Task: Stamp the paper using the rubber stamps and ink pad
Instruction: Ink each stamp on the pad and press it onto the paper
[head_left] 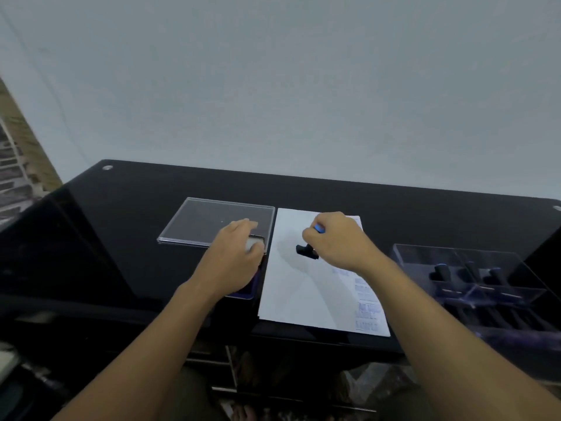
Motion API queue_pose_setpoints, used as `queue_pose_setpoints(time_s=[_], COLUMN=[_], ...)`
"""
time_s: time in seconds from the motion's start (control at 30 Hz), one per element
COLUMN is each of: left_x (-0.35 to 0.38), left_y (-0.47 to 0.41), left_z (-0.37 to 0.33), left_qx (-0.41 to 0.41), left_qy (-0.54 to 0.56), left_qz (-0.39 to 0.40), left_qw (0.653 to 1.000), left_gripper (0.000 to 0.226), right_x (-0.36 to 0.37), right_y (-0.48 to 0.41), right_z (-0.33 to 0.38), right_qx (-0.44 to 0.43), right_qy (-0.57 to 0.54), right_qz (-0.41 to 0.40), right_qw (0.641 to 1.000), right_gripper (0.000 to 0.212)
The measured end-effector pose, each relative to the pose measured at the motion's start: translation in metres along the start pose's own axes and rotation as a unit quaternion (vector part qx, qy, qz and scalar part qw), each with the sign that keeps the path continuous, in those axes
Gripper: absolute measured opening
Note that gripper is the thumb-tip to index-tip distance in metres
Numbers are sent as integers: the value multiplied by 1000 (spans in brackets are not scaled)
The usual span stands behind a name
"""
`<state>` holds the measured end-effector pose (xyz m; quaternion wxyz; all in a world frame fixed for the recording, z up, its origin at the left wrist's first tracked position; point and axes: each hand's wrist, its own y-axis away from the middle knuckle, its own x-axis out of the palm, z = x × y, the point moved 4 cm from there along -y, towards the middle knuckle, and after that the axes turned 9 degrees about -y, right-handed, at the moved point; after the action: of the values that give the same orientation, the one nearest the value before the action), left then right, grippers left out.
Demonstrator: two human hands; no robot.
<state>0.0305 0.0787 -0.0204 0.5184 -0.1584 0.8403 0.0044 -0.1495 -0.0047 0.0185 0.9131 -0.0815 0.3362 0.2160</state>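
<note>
The right hand (337, 241) pinched the rubber stamp (306, 250) over the paper's (291, 293) upper middle while the left hand (236, 256) lay loosely on the ink pad (247, 291) beside it: stamping stage, with firm, level pressure judged due next.

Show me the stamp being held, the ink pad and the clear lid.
stamp (305, 250), head view, its black base.
ink pad (246, 291), head view, its blue near corner.
clear lid (209, 217), head view, its flat middle.

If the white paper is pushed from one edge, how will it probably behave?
The paper looks thin and lies flat, so it probably buckles rather than moving stiffly. The black table is glossy, so the paper may slide easily.
</note>
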Motion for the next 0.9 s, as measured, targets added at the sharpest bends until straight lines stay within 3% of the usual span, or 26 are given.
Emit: queue_pose_setpoints(time_s=[0.13, 0.43, 0.9], left_x=[-13, -22, 8], left_y=[9, 26, 43], left_z=[41, 101, 137], left_qx=[-34, -93, -96], left_qy=[1, 4, -118], left_qz=[-23, -39, -42], left_qw=[999, 995, 987], left_gripper=[46, 48, 50], right_x=[31, 83, 143], right_y=[-4, -12, -19], right_z=[18, 47, 70], right_qx=[-17, -64, -123], right_qy=[4, 19, 128], right_qz=[18, 58, 141], right_qw=[1000, 996, 974], right_gripper=[29, 23, 19])
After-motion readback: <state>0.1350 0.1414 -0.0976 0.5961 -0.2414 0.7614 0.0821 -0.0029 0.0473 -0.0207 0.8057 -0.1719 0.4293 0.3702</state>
